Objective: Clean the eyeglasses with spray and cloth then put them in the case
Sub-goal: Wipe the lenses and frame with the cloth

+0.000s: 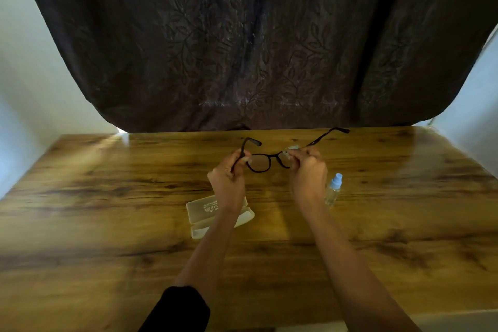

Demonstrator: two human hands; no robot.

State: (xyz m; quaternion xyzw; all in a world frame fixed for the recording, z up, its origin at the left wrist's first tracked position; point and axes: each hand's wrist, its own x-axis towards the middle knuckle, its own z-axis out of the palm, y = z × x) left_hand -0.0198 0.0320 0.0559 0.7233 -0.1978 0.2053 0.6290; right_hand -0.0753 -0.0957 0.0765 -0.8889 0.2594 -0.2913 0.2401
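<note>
While wiping the right lens with cloth [292,147] pinched in right hand [308,170], steadies eyeglasses [260,162] above table [107,197] with left hand [227,183], fingers curled round the left hinge. Holds temples unfolded, probably for lens access. Has case [200,210] open under left wrist, presumably for stowing; spray bottle [333,190] just beside right wrist.
</note>
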